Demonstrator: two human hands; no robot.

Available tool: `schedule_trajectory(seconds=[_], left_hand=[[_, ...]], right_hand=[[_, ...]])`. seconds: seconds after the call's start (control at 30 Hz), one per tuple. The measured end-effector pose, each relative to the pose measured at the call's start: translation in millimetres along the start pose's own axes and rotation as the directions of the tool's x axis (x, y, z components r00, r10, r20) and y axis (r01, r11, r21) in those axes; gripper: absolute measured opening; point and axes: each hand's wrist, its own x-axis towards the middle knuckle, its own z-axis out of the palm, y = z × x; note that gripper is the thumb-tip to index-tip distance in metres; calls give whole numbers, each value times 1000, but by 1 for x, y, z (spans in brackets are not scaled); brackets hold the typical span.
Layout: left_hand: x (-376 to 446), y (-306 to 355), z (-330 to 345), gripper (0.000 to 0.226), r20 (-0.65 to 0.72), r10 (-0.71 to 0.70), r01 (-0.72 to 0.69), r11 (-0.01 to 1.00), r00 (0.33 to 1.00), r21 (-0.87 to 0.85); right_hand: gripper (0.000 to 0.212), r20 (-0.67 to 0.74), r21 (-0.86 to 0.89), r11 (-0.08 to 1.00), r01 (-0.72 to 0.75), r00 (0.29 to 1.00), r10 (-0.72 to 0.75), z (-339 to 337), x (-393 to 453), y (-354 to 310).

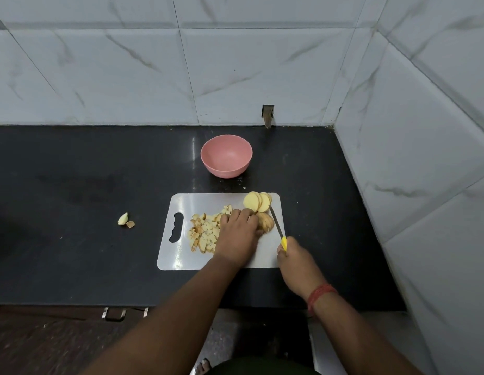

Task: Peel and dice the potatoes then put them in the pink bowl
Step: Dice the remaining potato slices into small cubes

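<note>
Slicing goes on: the left hand [236, 234] holds the potato [265, 222] down, and the knife [276, 226] (gripped by the right hand [296, 262]) lies just beside it, blade pointing away.

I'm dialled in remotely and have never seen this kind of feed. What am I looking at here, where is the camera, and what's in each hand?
There is no machine: a person works with two bare hands, and the single picture comes from a wide-angle camera on their head, looking forward and down. That is why the arms enter from the bottom edge. On the black counter lies a white cutting board. On it are a pile of diced potato, a few round slices and a half-cut potato. The left hand holds that potato down. The right hand grips a yellow-handled knife, blade beside the potato. Behind the board stands the pink bowl, empty. Two scraps lie on the counter, left of the board.
</note>
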Motion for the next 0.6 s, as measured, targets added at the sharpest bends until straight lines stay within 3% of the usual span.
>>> schedule_trajectory(seconds=[0.3,0.6], left_hand=[[-3,8,2,20,7,-82,83,993,997,-84],[-3,21,0,21,11,-170,170,984,985,-49]], right_hand=[[18,-9,-1,1000,1,1000,-1,2,-1,0],[18,-8,17,1000,11,1000,-11,0,-5,3]])
